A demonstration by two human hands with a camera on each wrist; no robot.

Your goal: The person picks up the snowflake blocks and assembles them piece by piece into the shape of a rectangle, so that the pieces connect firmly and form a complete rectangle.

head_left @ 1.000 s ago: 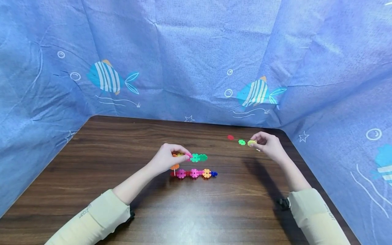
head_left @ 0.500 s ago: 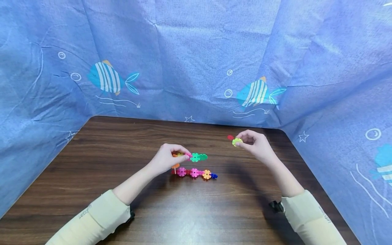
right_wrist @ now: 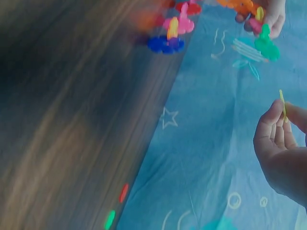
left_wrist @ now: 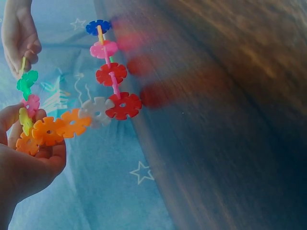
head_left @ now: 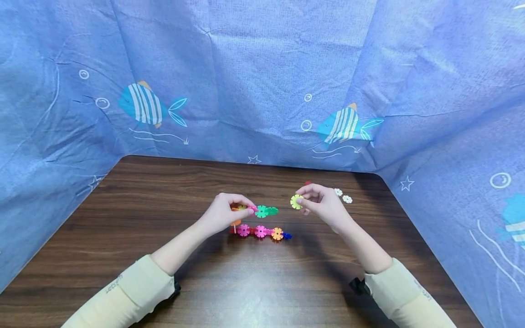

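In the head view my left hand [head_left: 230,211] pinches a chain of interlocking plastic flower discs near its pink link. The chain bends in a U: two green discs [head_left: 261,211] form its upper end, orange discs [left_wrist: 48,131] and a whitish one make the bend, and the lower run of red, pink and orange discs finishes in a blue disc [head_left: 287,236]. To the right of the green end, my right hand [head_left: 326,207] holds a single yellow-green flower disc [head_left: 296,202] between thumb and fingers. Seen from the right wrist, that disc stands edge-on, apart from the chain.
Loose on the dark wooden table [head_left: 184,182] behind my right hand lie two white discs [head_left: 347,199] and a red one [head_left: 307,183], partly covered. A loose green disc [right_wrist: 110,220] shows in the right wrist view. A blue fish-print curtain [head_left: 262,82] hangs around the table.
My right hand has carried the yellow-green disc leftward from the loose discs toward the green end of the chain. The white discs have come into sight. My left hand stays in place.
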